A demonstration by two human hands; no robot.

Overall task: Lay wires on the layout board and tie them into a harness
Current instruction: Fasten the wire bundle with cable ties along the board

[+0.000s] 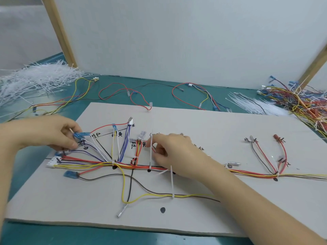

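Note:
A white layout board (203, 214) with hand-drawn lines and labels lies on the teal table. A bundle of red, yellow, purple and black wires (99, 163) runs along its main line, with white cable ties (150, 152) around it at several spots. My left hand (58, 133) pinches a blue-sleeved terminal (81, 134) at the board's left. My right hand (169, 151) rests on the bundle's middle, fingers closed on wires beside an upright tie. A loose yellow wire (123, 188) and a brown wire (141, 186) loop below, joined by another tie (172, 183).
A heap of white cable ties (33, 80) lies at the back left. More ties (254, 105) and a tangle of coloured wires (304, 103) sit at the back right. Loose red and black wires (123, 94) lie behind the board. A white wall panel stands behind.

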